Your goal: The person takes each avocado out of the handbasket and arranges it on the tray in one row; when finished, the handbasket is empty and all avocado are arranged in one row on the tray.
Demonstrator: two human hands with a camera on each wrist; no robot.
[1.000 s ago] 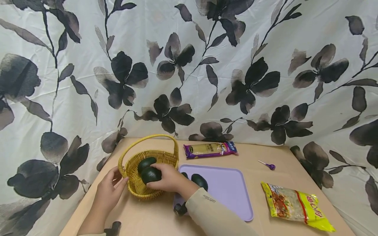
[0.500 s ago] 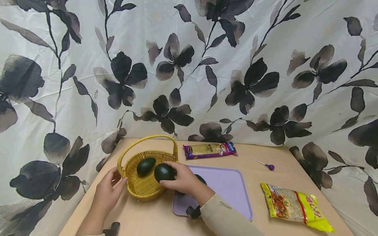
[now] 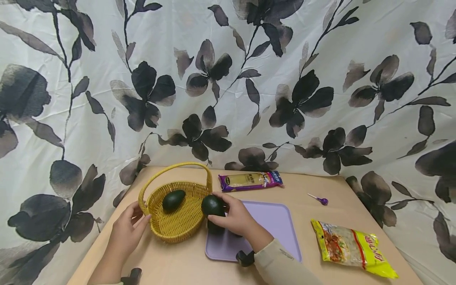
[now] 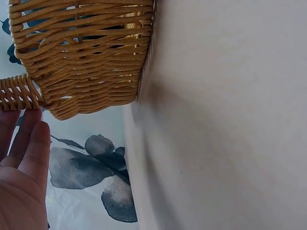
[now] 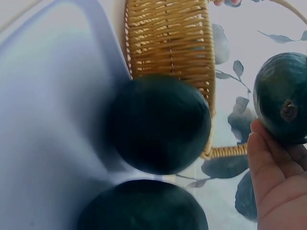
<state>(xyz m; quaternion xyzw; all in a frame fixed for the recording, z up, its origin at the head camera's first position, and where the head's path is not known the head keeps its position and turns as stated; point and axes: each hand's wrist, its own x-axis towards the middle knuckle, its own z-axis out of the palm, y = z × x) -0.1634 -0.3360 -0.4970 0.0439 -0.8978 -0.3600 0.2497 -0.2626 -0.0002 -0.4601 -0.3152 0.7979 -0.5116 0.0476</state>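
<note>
A yellow wicker basket (image 3: 176, 236) with a tall handle stands at the left of the table, one dark green avocado (image 3: 173, 200) lying inside. At its left side my left hand (image 3: 125, 231) holds the base of the handle between thumb and fingers; the left wrist view shows fingertips against the woven handle (image 4: 19, 93). My right hand (image 3: 240, 217) grips another avocado (image 3: 212, 206) above the left edge of a lilac tray (image 3: 272, 225), just right of the basket. Beneath that hand, the right wrist view shows two avocados on the tray, a nearer avocado (image 5: 141, 208) and a farther avocado (image 5: 160, 124).
Behind the tray lies a purple packet of noodles (image 3: 249, 181). A purple lollipop (image 3: 322, 201) is on the right part of the table. Closer on the right lies a yellow food bag (image 3: 350, 247). A floral curtain (image 3: 249, 99) hangs behind the table.
My right hand has carried the avocado rightward out of the basket to over the tray's left edge. The other avocado stays in the basket. My left hand has kept its place at the handle.
</note>
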